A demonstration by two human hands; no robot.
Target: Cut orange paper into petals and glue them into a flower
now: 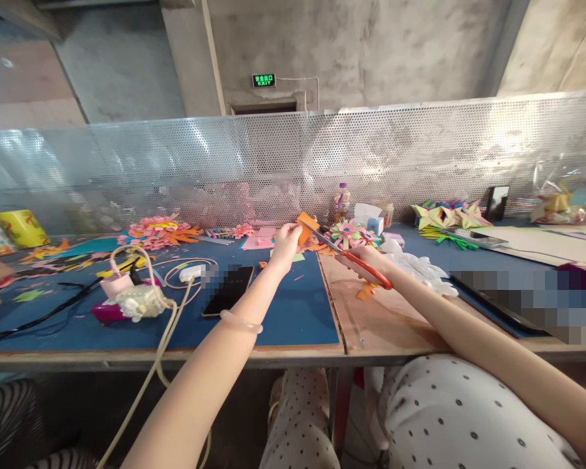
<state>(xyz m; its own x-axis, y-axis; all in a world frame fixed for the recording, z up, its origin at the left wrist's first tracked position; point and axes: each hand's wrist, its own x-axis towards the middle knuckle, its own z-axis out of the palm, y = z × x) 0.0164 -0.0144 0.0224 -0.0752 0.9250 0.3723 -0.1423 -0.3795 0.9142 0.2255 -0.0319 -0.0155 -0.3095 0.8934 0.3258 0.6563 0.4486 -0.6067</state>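
Note:
My left hand [286, 244] pinches a small piece of orange paper [305, 228] and holds it up above the blue mat [293, 312]. My right hand [368, 260] grips orange-handled scissors [344, 254], whose blades reach left and meet the orange paper. Both hands hover over the middle of the workbench, close to the seam between the blue mat and a bare wooden board [371, 319]. Orange scraps [365, 291] lie under my right hand.
A dark phone [228, 290] lies on the mat left of my arm, beside a charger with white cables [176, 286]. Pink paper flowers [159, 231], a bottle [342, 202], a tissue box [368, 215] and folded stars [452, 215] line the perforated metal screen [420, 150]. White plastic [415, 267] sits right.

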